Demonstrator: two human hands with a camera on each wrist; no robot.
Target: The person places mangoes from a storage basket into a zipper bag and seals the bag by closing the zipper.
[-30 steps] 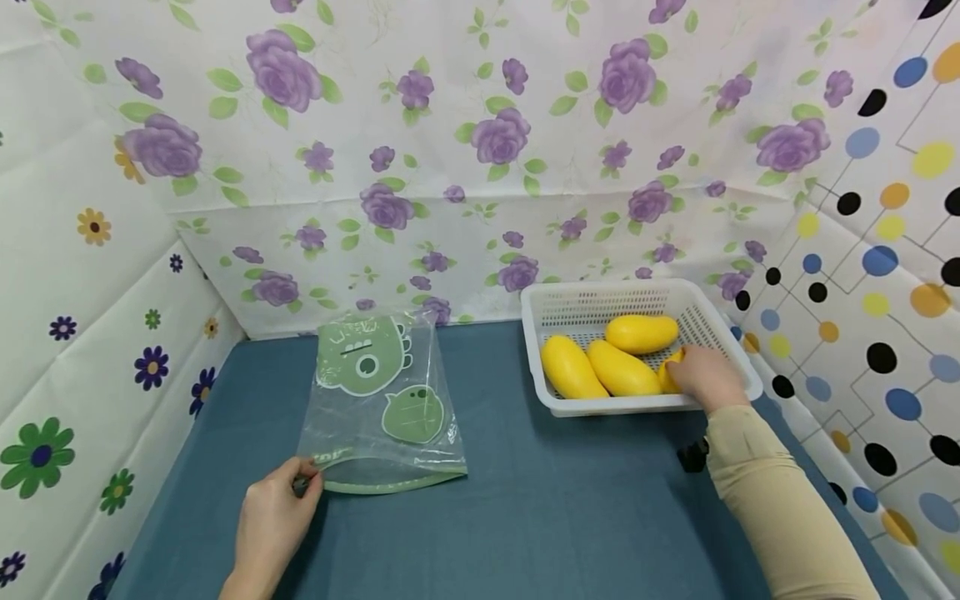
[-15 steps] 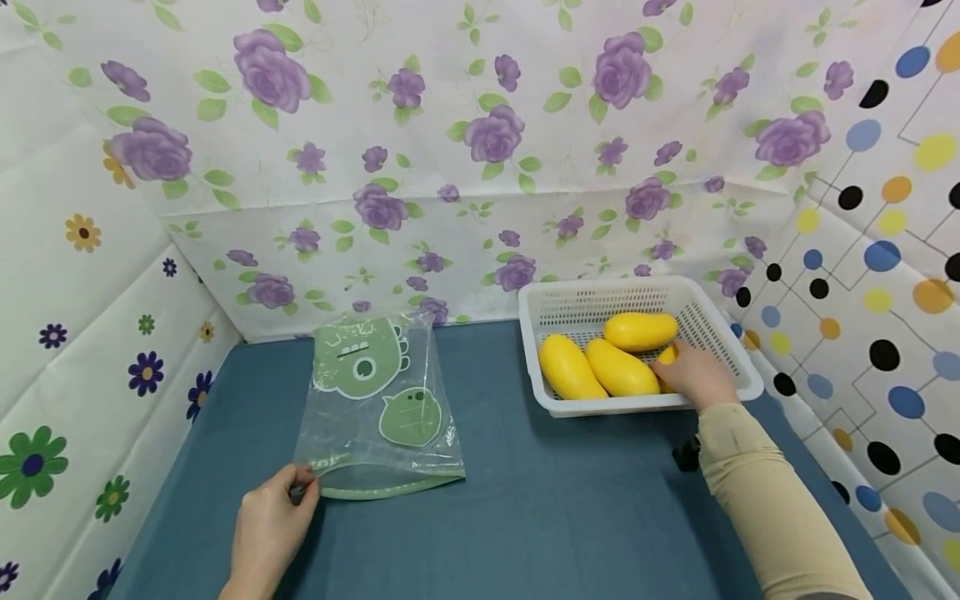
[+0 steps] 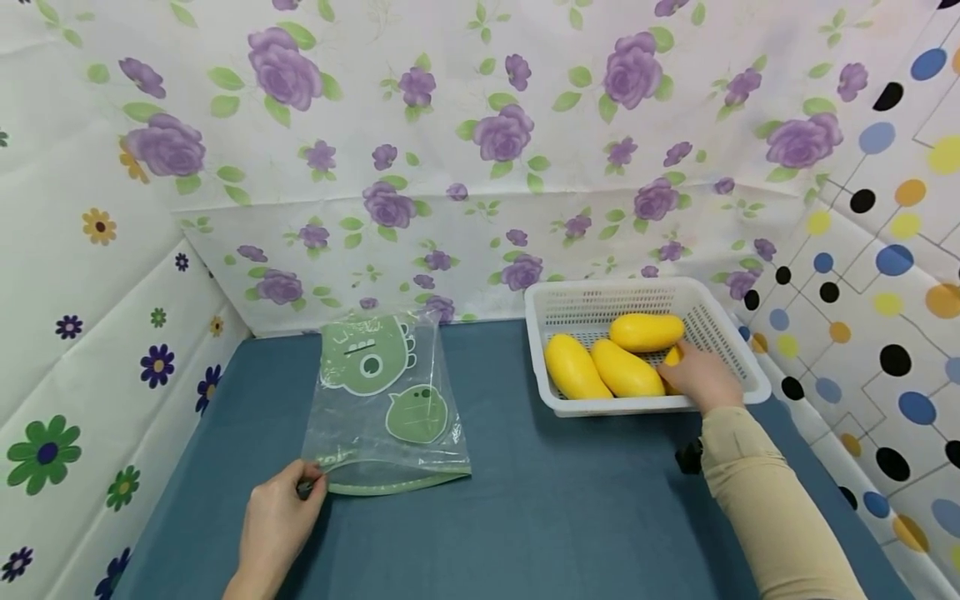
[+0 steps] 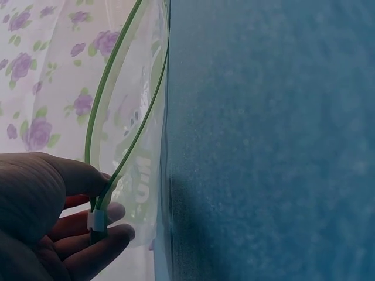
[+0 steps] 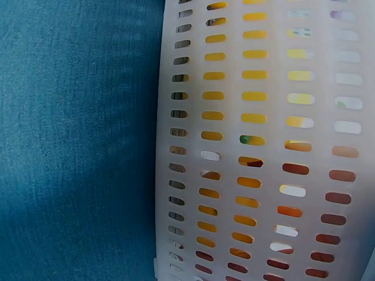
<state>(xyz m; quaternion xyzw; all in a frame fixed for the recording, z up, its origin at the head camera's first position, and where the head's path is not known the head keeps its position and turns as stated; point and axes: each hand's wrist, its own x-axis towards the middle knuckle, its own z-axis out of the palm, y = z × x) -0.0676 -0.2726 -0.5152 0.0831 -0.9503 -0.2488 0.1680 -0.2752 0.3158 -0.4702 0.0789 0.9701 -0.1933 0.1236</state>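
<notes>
While L hand (image 3: 279, 517) pinches a zip bag (image 3: 375, 425), R hand (image 3: 708, 379) grips fruit in the basket (image 3: 622, 407)

Going off the white basket for places: R hand's got thumb + fingers round a yellow fruit (image 3: 673, 358) in the basket's R half, near the front wall, mostly hidden by the hand. 3 other yellow fruits (image 3: 576, 368) are in there too: 1 by the L wall, 1 next to it, 1 farther back. R wrist cam is mostly slotted basket wall w/ yellow showing thru.

Bag's flat-ish on the counter (image 3: 510, 517), L of the basket w/ a strip of counter b/w them. Clear plastic, green cartoon prints, green-edged mouth facing the person & gaping. L hand has the mouth's L corner b/w thumb and fingers; small white slider (image 4: 96, 220) there too. Floral cloth (image 3: 450, 158) behind basket, dotted cloth (image 3: 892, 358) to its R.
</notes>
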